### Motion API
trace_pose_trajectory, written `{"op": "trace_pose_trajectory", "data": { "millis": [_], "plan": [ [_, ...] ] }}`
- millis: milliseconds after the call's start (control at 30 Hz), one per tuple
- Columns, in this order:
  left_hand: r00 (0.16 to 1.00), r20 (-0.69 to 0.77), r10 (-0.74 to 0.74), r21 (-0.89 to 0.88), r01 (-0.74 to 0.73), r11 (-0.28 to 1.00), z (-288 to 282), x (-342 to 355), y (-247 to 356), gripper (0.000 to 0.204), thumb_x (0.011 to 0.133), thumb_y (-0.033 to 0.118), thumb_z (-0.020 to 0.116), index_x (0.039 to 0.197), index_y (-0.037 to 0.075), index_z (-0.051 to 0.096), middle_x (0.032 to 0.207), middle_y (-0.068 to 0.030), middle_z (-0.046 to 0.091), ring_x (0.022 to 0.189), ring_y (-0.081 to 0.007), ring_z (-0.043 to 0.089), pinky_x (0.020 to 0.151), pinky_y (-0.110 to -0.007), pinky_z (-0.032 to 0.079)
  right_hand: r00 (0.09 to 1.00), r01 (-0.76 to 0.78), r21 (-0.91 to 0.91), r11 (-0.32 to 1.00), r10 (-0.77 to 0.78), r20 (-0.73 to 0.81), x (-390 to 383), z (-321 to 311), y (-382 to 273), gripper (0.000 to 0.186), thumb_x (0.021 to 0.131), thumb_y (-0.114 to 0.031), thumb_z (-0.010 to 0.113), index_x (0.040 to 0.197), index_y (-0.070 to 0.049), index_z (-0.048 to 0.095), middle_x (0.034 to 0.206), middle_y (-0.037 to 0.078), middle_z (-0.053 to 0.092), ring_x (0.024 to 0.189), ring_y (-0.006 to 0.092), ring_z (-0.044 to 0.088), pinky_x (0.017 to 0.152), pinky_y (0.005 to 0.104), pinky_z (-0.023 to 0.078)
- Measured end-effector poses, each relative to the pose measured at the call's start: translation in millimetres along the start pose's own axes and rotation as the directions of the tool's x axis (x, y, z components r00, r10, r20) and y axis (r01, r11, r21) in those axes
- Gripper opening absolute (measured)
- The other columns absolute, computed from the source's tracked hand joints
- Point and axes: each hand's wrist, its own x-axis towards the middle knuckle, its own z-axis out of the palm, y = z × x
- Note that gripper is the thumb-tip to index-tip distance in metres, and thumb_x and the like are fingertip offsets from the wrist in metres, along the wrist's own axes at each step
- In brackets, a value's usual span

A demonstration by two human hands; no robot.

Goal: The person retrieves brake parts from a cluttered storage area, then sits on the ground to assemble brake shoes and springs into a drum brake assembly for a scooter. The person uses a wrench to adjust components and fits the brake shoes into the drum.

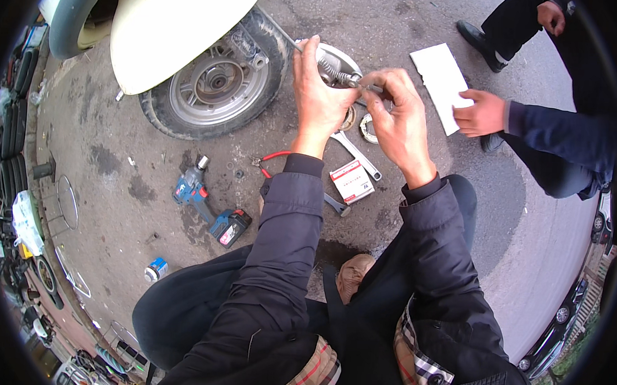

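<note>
My left hand (315,110) is raised around a thin cable with a coiled spring (336,74), its fingers closed near it. My right hand (398,117) pinches a small metal fitting at the spring's end. Behind both hands is a silver wheel hub part (338,55), partly hidden. Below them on the asphalt lie a curved brake shoe (367,132), an open-ended wrench (357,155), a red-and-white box (352,184) and red-handled pliers (274,154). A scooter wheel (218,80) with a dusty tyre stands at my upper left, under cream bodywork (167,28).
A blue cordless impact driver (195,194) and a blue can (156,269) are at my left. At the right, another person's hand (480,114) touches a white sheet (430,81); someone's dark shoe (477,41) is behind it. Tyres (19,125) line the far left edge, parked cars the right.
</note>
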Motion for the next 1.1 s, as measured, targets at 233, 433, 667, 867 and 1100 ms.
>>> {"op": "trace_pose_trajectory", "data": {
  "millis": [233, 433, 667, 867, 1100],
  "plan": [
    [1.0, -0.007, -0.007, 0.024, 0.007, 1.0, 1.0, 1.0, -0.2, 0.105, 0.06, 0.013, 0.094, 0.152, 0.002, 0.045, 0.146, -0.0277, 0.05, 0.138, -0.0461, 0.051, 0.113, -0.053, 0.044, 0.992, -0.128, 0.04, 0.991, 0.127, 0.019, -1.8, 3.4, 2.4, 0.026, 0.098, -0.004, 0.07, 0.123, 0.0, 0.066, 0.116, 0.008, 0.067, 0.098, 0.0137, 0.065, 0.086, 0.0284, 0.054],
    [0.999, -0.004, -0.034, -0.012, 0.033, 0.999, 1.9, 0.0, 0.8, 0.104, 0.061, 0.013, 0.094, 0.152, 0.002, 0.045, 0.147, -0.0277, 0.049, 0.139, -0.0461, 0.05, 0.113, -0.054, 0.044, 0.957, -0.289, 0.072, 0.955, 0.288, 0.027, -3.5, 4.4, -2.7, 0.033, 0.093, 0.006, 0.062, 0.125, 0.001, 0.066, 0.118, 0.009, 0.066, 0.104, 0.0164, 0.064, 0.089, 0.0299, 0.054],
    [1.0, 0.003, -0.026, 0.008, 0.026, 1.0, 1.3, 0.9, 0.9, 0.11, 0.06, 0.016, 0.098, 0.153, 0.001, 0.043, 0.146, -0.0249, 0.051, 0.139, -0.0426, 0.05, 0.116, -0.051, 0.041, 0.989, 0.082, -0.005, 0.997, -0.082, -0.123, -3.5, 10.5, 7.9, 0.024, 0.102, -0.012, 0.071, 0.121, 0.001, 0.065, 0.11, 0.006, 0.067, 0.094, 0.0106, 0.063, 0.077, 0.0284, 0.056],
    [1.0, 0.0, -0.009, 0.026, 0.009, 1.0, 0.4, 0.5, -2.8, 0.108, 0.06, 0.016, 0.097, 0.153, 0.003, 0.043, 0.144, -0.0268, 0.05, 0.137, -0.0467, 0.051, 0.114, -0.054, 0.044, 0.984, 0.128, -0.012, 0.992, -0.128, -0.123, -6.1, 8.8, 1.8, 0.023, 0.101, -0.01, 0.071, 0.121, -0.001, 0.067, 0.115, 0.006, 0.065, 0.094, 0.0119, 0.063, 0.076, 0.0281, 0.055],
    [0.999, 0.007, -0.049, 0.068, 0.049, 0.996, 1.5, 0.7, -5.7, 0.107, 0.06, 0.015, 0.096, 0.153, 0.003, 0.043, 0.144, -0.0266, 0.05, 0.137, -0.0466, 0.051, 0.113, -0.054, 0.044, 0.981, 0.173, -0.017, 0.985, -0.174, -0.081, -6.2, 6.0, 0.3, 0.034, 0.098, -0.008, 0.074, 0.13, -0.002, 0.066, 0.119, 0.007, 0.065, 0.096, 0.0129, 0.062, 0.083, 0.0298, 0.054]
  ]
}}
